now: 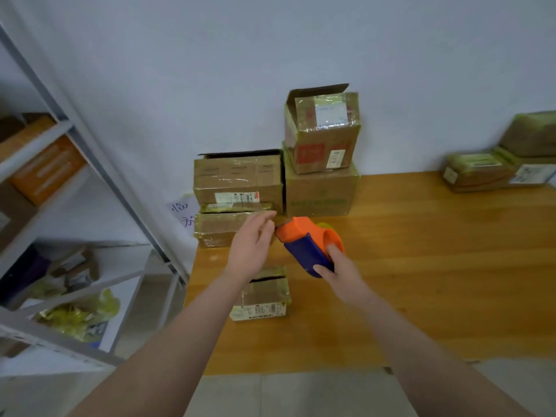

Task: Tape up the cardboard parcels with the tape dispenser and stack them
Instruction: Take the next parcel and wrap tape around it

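Head view: getting a tape lead started, with the next parcel sitting under the wrists.

Nearest is a small parcel [260, 296] on the tabletop [421, 266], top seam gaping dark, so it looks unsealed. Above it the right hand [337, 273] is wrapped round the blue handle of the tape dispenser [310, 245]. The left hand [251, 246] has its fingertips at the dispenser's mouth; they're probably nipping the tape end, but the blur means I can't tell. Behind them a flat parcel [219, 230] carries a wider box [237, 182], and beside that a big box [322, 191] carries a top box [323, 130] with its flap up. More parcels [481, 171] sit far right. My read: pull a short lead, stick it down over the side of the box, run along the gap with the flaps held closed, then wrap over the far edge before cutting.
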